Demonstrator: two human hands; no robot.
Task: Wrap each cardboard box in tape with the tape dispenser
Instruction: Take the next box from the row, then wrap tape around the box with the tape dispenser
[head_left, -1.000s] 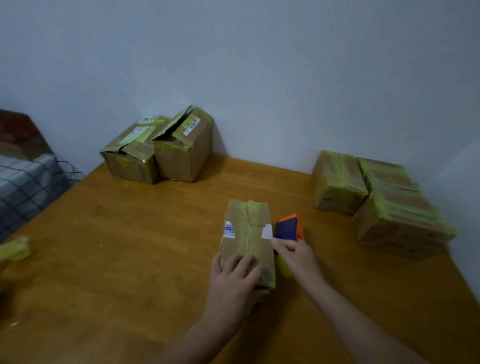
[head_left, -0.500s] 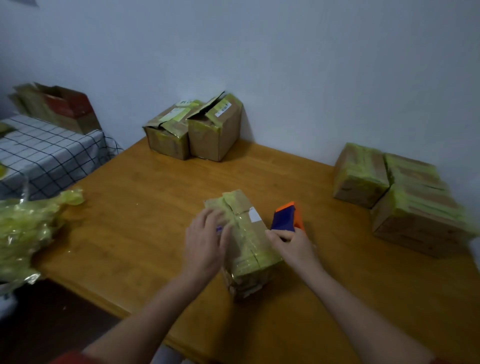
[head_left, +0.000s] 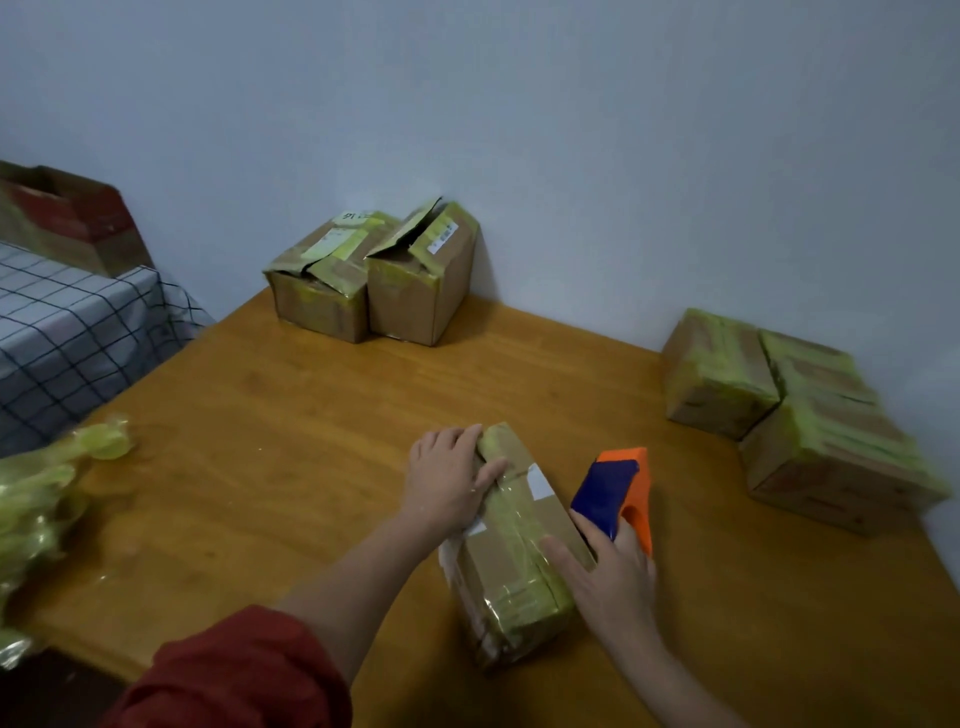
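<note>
Left hand (head_left: 447, 483) grips the far end of the cardboard box (head_left: 514, 561), thumb laid across its taped top. Right hand (head_left: 613, 571) holds the blue and orange tape dispenser (head_left: 615, 486) just right of that box, thumb touching the box's right edge. The box lies on the wooden counter (head_left: 291, 415). Two open boxes (head_left: 374, 280) stand beyond it against the wall (head_left: 571, 130); three wrapped boxes (head_left: 800, 415) sit to its right.

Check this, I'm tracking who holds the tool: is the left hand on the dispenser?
No, the left hand grips the box's far end, while the dispenser is at the right hand.
</note>
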